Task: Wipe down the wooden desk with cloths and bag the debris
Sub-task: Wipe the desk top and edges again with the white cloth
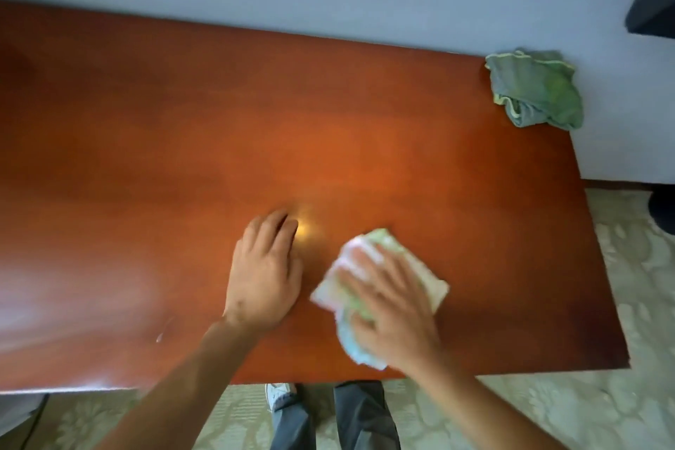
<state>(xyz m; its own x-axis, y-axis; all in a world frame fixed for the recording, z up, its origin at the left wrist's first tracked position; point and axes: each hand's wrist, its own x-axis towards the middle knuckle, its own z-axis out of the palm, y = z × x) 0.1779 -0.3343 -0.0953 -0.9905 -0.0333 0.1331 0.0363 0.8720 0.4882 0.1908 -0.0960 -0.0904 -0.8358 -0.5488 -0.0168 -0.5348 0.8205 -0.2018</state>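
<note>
R hand (392,307) fingers (359,265) spread flat, pressing a pale folded cloth (423,276) onto the bench (182,142) near its front edge, right of centre; blurred, so prob mid-wipe. L hand (263,274) fingers straight, palm down on bare wood just beside the cloth, holding nothing. 2nd cloth, green (535,91), lies crumpled at the far right corner, well apart. Progress: wiping underway; small pale speck (159,337) near the front edge, left of the L hand, not yet cleared. No bag in view, so bagging looks undone.
</note>
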